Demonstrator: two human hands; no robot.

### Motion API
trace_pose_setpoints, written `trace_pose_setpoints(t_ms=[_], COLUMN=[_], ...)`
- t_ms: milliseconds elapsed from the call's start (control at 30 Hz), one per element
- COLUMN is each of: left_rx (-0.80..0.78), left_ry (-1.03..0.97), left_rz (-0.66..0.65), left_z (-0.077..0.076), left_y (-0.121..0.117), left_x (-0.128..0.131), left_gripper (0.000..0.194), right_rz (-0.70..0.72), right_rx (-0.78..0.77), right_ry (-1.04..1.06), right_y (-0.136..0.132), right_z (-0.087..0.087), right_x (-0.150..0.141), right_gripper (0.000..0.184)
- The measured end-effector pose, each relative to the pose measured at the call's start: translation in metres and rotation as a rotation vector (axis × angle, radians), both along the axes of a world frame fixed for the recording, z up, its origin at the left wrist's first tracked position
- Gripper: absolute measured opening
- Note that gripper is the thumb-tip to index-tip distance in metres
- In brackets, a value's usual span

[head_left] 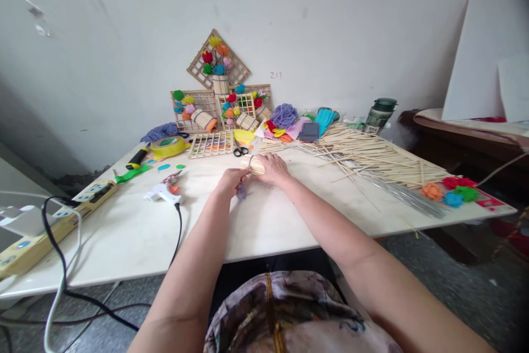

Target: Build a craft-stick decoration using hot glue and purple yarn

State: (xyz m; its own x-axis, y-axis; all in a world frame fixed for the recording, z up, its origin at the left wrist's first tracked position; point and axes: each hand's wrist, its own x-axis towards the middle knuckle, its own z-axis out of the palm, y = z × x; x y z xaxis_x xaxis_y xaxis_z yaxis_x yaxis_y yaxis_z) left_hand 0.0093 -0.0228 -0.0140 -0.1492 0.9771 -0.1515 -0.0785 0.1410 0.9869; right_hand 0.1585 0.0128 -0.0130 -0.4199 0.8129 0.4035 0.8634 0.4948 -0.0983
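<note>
My right hand [273, 170] is wrapped over a small roll of bamboo sticks [252, 163] lying on the white table [136, 232]. A purple yarn strand [249, 161] runs around the roll. My left hand [230, 179] is pinched on the purple yarn [242, 192], whose end hangs below my fingers. Both hands are closed and meet at the roll, near the table's middle.
A glue gun [163, 190] lies left of my hands, its cord running off the front edge. Scissors [240, 151], a yellow tape roll [168, 146], a power strip [49, 226], loose bamboo sticks [372, 155], felt flowers [452, 193] and stick grids with flowers [219, 94] surround them.
</note>
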Motion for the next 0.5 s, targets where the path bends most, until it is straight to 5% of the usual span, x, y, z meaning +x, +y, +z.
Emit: trace_pose_setpoints(t_ms=[233, 367, 500], left_rx=[-0.032, 0.121, 0.309], left_ry=[0.068, -0.125, -0.124], left_rz=[-0.038, -0.135, -0.087], left_z=[-0.009, 0.003, 0.023], left_y=[0.005, 0.001, -0.007], left_x=[-0.009, -0.008, -0.004], left_gripper=[0.035, 0.039, 0.038], right_rz=[-0.012, 0.004, 0.122], right_rx=[0.021, -0.008, -0.024], right_ry=[0.062, 0.260, 0.536], right_y=[-0.002, -0.001, -0.001], right_z=[-0.006, -0.006, -0.003], right_x=[-0.007, -0.012, -0.021], right_gripper=[0.063, 0.068, 0.066])
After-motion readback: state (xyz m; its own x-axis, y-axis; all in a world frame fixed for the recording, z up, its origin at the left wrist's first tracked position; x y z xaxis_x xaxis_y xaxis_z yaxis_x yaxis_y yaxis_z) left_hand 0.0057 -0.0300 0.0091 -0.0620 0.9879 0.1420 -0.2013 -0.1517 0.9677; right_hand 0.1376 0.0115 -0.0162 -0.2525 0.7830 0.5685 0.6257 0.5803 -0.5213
